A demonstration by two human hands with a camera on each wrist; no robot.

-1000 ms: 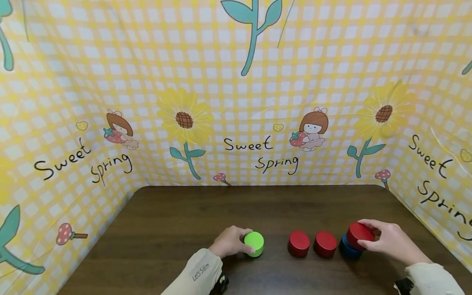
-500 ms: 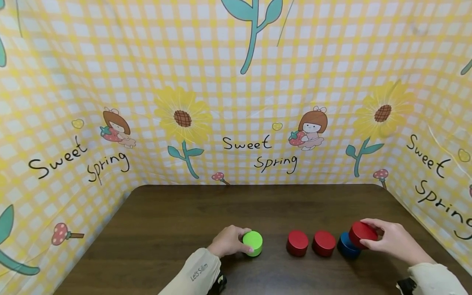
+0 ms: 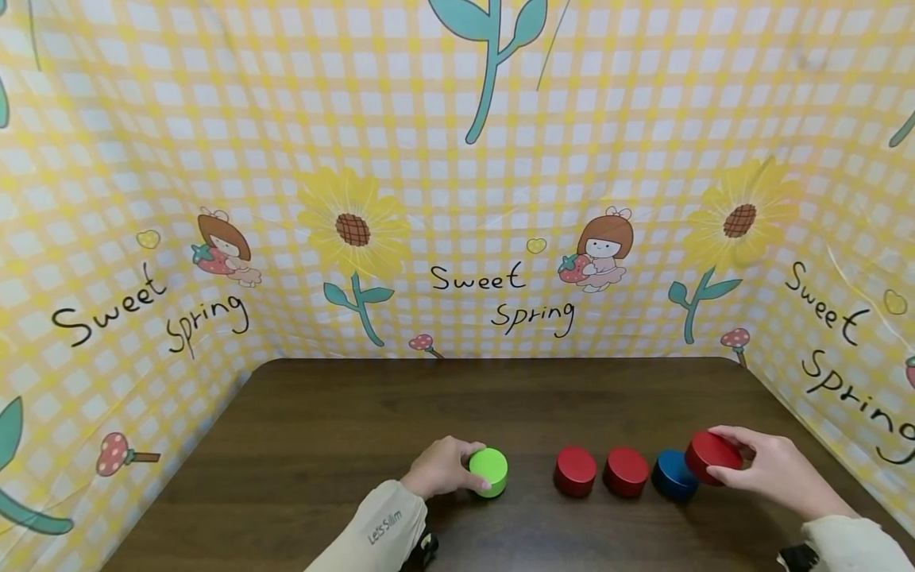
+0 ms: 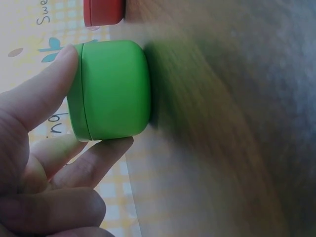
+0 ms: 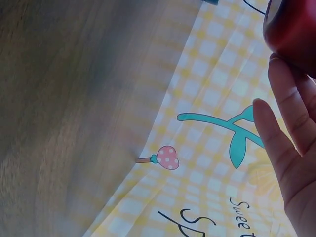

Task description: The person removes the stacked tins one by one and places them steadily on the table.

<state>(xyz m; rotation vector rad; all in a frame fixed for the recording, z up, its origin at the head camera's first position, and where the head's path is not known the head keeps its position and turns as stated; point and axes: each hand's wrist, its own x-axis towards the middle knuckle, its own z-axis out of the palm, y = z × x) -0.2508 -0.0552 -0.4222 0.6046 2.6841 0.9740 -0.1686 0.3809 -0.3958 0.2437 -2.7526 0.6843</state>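
My left hand [image 3: 443,467] pinches a small round green tin [image 3: 489,473] between thumb and fingers, low over the table. A seam near the top of the green tin [image 4: 116,89] shows in the left wrist view, like the edge of a lid. At the right, my right hand [image 3: 775,473] grips a red tin [image 3: 712,458] by its side, raised above the table and tilted. Just left of it stands a blue tin [image 3: 675,477], partly overlapped by the red one in the head view. The right wrist view shows only part of the held red tin [image 5: 294,34].
Two more red tins, the left one [image 3: 575,472] and the right one [image 3: 626,473], stand in a row with the blue tin on the dark wooden table [image 3: 429,397]. A yellow checked cloth [image 3: 472,214] hangs around the back and sides.
My right hand has moved the red tin off to the right from above the blue tin, uncovering most of the blue top. The left hand has stayed at the green tin.
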